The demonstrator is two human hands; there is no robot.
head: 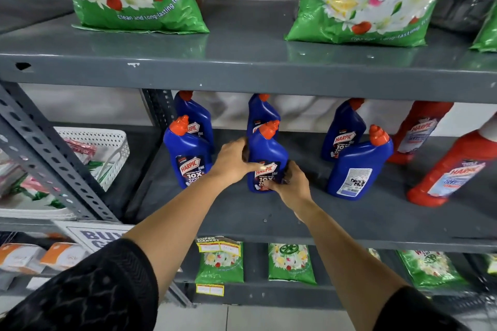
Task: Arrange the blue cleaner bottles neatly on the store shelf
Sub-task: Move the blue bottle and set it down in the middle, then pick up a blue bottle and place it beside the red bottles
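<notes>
Both hands, left (233, 161) and right (290, 185), clasp the middle blue plastic cleaner bottle (266, 153) near the grey metal shelf (349, 220) front edge; a careless twist could topple its close rear neighbour (262, 113).

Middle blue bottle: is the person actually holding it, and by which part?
Yes. Both hands grip the middle blue bottle by its lower body: the left hand on its left side, the right hand on its lower right, near the label.
</notes>
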